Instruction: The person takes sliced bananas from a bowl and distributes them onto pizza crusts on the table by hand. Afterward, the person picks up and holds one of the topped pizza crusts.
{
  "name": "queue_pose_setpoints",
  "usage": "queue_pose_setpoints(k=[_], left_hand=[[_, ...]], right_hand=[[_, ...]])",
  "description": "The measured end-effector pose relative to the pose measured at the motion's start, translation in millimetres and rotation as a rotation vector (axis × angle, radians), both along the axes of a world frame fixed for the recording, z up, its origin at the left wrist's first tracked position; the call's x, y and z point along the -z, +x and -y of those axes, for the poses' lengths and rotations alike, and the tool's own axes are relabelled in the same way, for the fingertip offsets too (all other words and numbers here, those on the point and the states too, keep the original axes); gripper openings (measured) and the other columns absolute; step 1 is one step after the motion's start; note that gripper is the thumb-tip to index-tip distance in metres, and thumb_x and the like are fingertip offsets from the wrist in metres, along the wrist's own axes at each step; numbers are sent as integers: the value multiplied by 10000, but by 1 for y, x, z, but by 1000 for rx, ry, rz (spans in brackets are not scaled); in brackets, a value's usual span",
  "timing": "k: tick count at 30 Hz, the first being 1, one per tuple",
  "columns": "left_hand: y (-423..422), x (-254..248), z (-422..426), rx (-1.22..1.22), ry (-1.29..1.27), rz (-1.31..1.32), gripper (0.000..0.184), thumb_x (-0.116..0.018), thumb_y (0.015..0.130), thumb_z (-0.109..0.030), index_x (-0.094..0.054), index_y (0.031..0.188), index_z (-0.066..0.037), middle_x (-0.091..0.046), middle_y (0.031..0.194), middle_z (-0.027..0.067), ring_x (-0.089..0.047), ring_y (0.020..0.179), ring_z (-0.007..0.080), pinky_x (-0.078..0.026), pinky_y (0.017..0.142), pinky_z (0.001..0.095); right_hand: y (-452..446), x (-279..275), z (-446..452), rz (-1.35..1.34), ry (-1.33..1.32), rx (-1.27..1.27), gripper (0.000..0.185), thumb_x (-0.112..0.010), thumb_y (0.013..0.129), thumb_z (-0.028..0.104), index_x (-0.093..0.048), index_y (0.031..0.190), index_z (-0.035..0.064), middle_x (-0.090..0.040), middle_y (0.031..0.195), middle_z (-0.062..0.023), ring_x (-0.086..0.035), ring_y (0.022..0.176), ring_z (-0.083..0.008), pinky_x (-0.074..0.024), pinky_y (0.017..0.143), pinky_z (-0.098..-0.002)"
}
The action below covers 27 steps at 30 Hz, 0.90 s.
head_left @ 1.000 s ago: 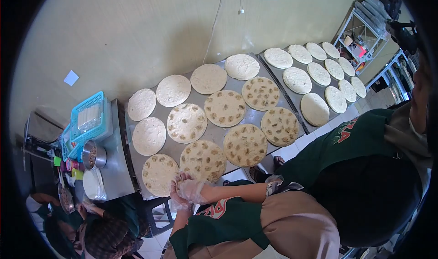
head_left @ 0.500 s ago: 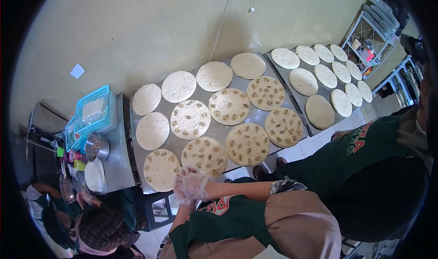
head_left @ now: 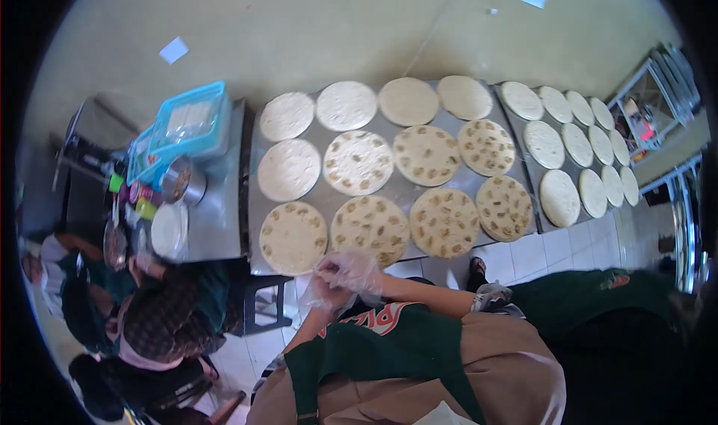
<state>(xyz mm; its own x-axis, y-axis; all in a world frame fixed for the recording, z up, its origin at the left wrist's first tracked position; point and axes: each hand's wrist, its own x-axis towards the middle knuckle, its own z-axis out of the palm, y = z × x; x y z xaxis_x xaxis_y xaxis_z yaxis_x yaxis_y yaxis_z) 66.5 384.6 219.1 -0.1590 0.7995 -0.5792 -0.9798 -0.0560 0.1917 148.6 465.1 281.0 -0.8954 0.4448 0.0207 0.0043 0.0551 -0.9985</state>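
Near the front edge of the tabletop (head_left: 318,136), the topped dough (head_left: 366,221) could be dragged or dented if caught by a loose glove (head_left: 368,281); only narrow bare gaps are left between rounds. Beside it, the right hand (head_left: 351,266) and left hand (head_left: 329,295) are bunched together, fingers bent; whether anything is gripped cannot be told.

Green apron (head_left: 389,350) with red-and-white lettering, brown-spotted pale dough (head_left: 445,223).
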Motion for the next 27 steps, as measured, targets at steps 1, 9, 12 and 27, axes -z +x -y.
queue_pose_setpoints(k=[1, 9, 12, 27], left_hand=[[-6, 19, 7, 24, 48, -53, 285, -360, 791, -299, -520, 862, -73, -537, 798, 58, -522, 725, 172, -434, 697, 328], [-59, -3, 52, -71, -181, 285, 246, -391, 795, -287, -506, 681, -102, -512, 615, 35, -486, 545, 152, -385, 461, 263], [-87, 0, 78, -148, -182, 378, 241, -427, 786, -283, -492, 636, -106, -461, 569, 31, -452, 526, 152, -367, 442, 239], [-186, 15, 153, -247, -177, 373, 258, -374, 804, -299, -476, 662, -109, -444, 587, 9, -435, 540, 151, -360, 477, 258]], right_hand=[[-3, 3, 2, 43, -89, -26, 179, -512, 803, 158, -536, 897, 7, -570, 747, -59, -543, 644, -111, -445, 581, -227], [-29, 25, 9, 118, -463, -31, 226, -509, 807, 117, -515, 966, -43, -565, 733, -74, -542, 632, -109, -455, 592, -219], [-41, 35, 7, 237, -484, 127, 239, -503, 802, 86, -492, 989, -62, -556, 767, -81, -543, 666, -123, -456, 631, -225], [-126, 106, -2, 715, 645, 364, 213, -484, 760, 247, -611, 897, 143, -599, 695, -64, -563, 664, -212, -437, 630, -309]])
